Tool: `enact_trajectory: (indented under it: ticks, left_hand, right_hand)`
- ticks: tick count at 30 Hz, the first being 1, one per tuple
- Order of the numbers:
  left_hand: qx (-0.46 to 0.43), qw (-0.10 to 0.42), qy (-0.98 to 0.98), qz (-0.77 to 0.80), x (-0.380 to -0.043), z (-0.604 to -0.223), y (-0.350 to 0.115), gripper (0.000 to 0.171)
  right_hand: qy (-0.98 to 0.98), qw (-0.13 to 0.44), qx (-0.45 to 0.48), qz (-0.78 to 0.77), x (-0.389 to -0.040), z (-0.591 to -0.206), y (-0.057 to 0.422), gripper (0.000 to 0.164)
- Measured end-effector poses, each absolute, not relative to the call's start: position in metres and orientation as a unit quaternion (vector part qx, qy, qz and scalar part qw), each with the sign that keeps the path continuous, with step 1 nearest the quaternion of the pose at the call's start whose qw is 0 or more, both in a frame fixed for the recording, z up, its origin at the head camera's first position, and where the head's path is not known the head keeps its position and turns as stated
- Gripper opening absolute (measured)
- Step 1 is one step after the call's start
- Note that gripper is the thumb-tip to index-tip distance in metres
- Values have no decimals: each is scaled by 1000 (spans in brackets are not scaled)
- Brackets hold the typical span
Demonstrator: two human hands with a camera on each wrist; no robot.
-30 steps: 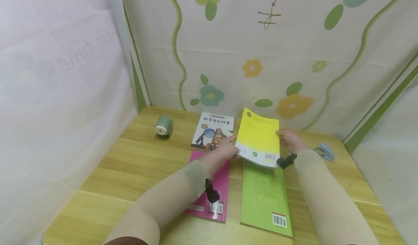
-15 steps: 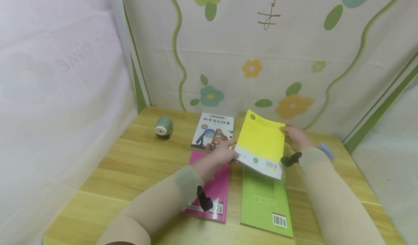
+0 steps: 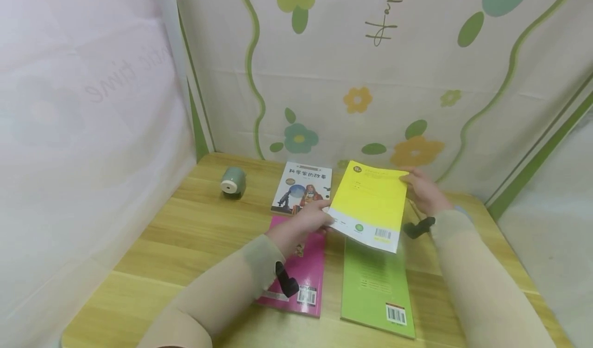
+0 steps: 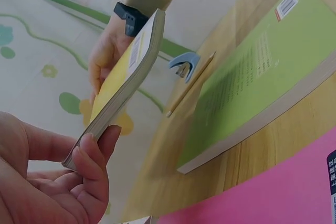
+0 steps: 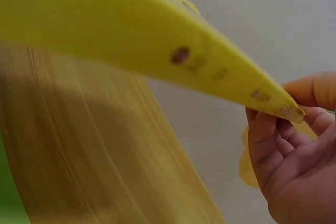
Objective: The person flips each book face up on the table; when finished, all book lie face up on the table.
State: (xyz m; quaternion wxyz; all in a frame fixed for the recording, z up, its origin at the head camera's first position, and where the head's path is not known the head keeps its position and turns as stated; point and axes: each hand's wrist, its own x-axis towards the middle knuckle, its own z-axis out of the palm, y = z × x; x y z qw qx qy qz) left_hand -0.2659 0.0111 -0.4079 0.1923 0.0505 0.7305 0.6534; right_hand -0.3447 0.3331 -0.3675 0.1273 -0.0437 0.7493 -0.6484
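A yellow book with a white band and barcode along its lower edge is held up, tilted, above the table. My left hand grips its near left edge; in the left wrist view the thumb and curled fingers pinch the page edges. At the far right corner my right hand pinches the book's spine between thumb and fingers, as the right wrist view shows. Partly beneath the yellow book lies a green book. A pink book lies under my left forearm, and a white illustrated book lies behind it.
A grey-green pencil sharpener stands at the back left of the wooden table. Beyond the green book lie a pencil and a light-blue stapler-like object. A floral curtain hangs along the back edge.
The yellow book has turned slightly and moved a little toward me and to the right, then slightly left. Both hands keep their hold, and the right arm now covers most of the light-blue object.
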Motion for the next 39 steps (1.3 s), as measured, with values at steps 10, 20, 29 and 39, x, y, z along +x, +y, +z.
enact_trajectory:
  ticks: [10, 20, 29, 39]
  left_hand:
    - [33, 181, 730, 658, -267, -411, 10, 63]
    - [5, 167, 722, 672, -271, -413, 12, 51]
    - [-12, 136, 719, 682, -273, -415, 12, 44]
    - [-5, 116, 714, 691, -269, -414, 8, 25]
  right_hand:
    - [743, 98, -46, -660, -334, -349, 329, 24]
    - [724, 78, -58, -683, -336, -341, 330, 23]
    - [721, 79, -52, -687, -333, -331, 328, 29]
    - [705, 60, -32, -706, -327, -325, 322, 19]
